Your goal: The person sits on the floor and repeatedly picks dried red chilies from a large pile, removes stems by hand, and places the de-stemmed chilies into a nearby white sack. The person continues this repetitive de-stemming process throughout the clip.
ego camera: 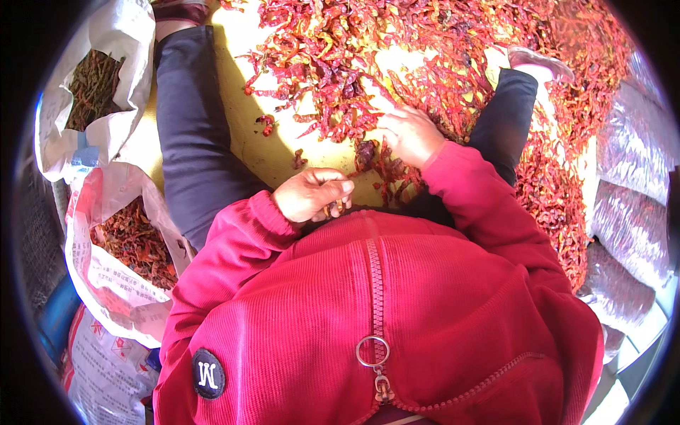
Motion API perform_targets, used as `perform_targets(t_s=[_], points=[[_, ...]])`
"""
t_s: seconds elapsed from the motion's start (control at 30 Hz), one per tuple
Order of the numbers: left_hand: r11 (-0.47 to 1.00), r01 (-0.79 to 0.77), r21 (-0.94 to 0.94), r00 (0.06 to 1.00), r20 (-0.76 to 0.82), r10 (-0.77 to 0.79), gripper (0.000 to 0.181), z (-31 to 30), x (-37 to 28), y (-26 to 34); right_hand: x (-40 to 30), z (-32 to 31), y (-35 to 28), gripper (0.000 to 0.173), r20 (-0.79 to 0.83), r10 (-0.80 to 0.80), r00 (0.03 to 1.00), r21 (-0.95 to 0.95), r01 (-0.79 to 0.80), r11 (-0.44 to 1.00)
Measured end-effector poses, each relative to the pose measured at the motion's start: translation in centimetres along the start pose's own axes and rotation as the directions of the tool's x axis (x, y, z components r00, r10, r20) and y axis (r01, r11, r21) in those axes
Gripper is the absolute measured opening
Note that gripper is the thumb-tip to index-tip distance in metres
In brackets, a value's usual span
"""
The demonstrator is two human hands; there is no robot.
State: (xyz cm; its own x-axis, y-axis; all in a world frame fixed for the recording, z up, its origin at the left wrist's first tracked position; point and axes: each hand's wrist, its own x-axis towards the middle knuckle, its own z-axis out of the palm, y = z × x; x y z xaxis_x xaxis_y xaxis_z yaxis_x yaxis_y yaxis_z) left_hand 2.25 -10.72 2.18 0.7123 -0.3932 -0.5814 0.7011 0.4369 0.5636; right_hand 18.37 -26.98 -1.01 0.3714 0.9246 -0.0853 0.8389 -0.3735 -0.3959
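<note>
My left hand (313,195) is curled in front of my lap, thumb over the fingers. Small brownish bits, perhaps chilli stems, show between its fingers. My right hand (411,135) reaches down to the near edge of a wide spread of dried red chillies (340,74). Its fingertips touch the chillies, but glare hides whether they grip any. Between the hands lie a dark, shrivelled chilli (365,153) and a few red ones (393,172). The chillies rest on a yellow sheet (255,119) between my outstretched legs.
To the left, one white woven sack (133,119) holds greenish-brown dried matter (93,87). A nearer printed sack (119,281) contains reddish chilli scraps (138,244). Filled clear plastic bags (632,143) are stacked at the right. My trousered legs (194,106) flank the sheet.
</note>
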Motion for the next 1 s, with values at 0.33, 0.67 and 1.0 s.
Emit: perform_targets(t_s=[0.33, 0.67, 1.0], points=[[0.999, -0.012, 0.036, 0.999, -0.04, 0.014, 0.015, -0.5, -1.4, 0.1, 0.0, 3.6, -1.8, 0.017, 0.285, 0.023, 0.958, -0.063, -0.005, 0.998], [0.998, -0.053, -0.019, 0.994, -0.1, 0.05, 0.011, -1.3, -0.5, 0.8, 0.5, -1.1, 0.8, 0.013, 0.403, 0.132, 0.906, -0.035, -0.129, 0.991], [0.992, -0.101, -0.075, 0.986, -0.14, 0.089, 0.008, -2.0, 0.1, 0.1, 10.0, 1.9, -3.8, 0.023, 0.297, -0.013, 0.955, 0.042, 0.0, 0.999]])
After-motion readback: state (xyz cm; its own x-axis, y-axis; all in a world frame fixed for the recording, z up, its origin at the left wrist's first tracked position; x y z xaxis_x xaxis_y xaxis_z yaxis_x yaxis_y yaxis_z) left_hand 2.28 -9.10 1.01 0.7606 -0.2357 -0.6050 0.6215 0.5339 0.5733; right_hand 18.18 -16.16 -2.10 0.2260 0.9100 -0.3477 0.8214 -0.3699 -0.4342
